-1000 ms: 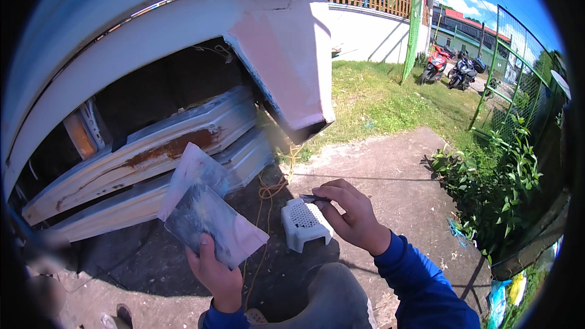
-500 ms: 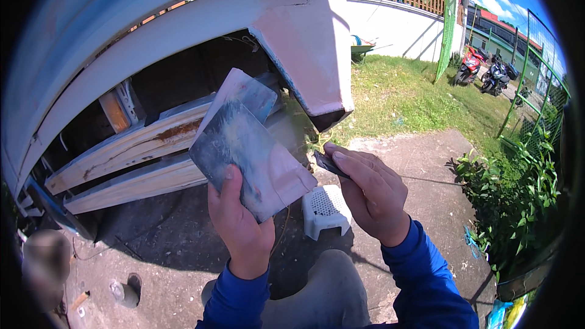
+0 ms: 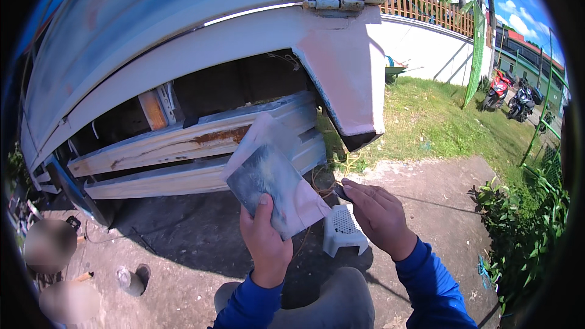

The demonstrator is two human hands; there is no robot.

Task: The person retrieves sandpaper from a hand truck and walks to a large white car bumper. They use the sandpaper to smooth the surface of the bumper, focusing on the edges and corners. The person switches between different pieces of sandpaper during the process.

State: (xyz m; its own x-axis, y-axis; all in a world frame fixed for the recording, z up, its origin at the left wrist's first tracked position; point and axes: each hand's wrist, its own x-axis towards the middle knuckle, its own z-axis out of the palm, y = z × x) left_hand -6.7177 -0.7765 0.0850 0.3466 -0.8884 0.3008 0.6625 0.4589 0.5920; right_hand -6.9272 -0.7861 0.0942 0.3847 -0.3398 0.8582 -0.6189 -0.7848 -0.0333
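Note:
My left hand [image 3: 266, 245] grips the lower edge of a flat board [image 3: 277, 186], its thumb on top. The board's face is smeared grey-blue and pale pink, and a second pale pink sheet or plate [image 3: 263, 131] shows behind its far edge. My right hand [image 3: 382, 219] is closed on a small dark flat blade [image 3: 342, 192], most of it hidden by the fingers. This hand is just right of the board and apart from it. Beyond both hands stands a large white, pink and blue vehicle body [image 3: 341, 73] with patchy paint.
Two long, rust-stained metal beams [image 3: 161, 152] run under the body. A white plastic stool [image 3: 342, 231] stands on the concrete between my hands. A can [image 3: 129, 281] is at the lower left. Leafy bushes [image 3: 527, 237] line the right; motorcycles [image 3: 498, 90] are parked farther off.
The view has shifted up and left, so the scene sits lower and farther right. The board looks turned slightly flatter. Both hands keep their grips.

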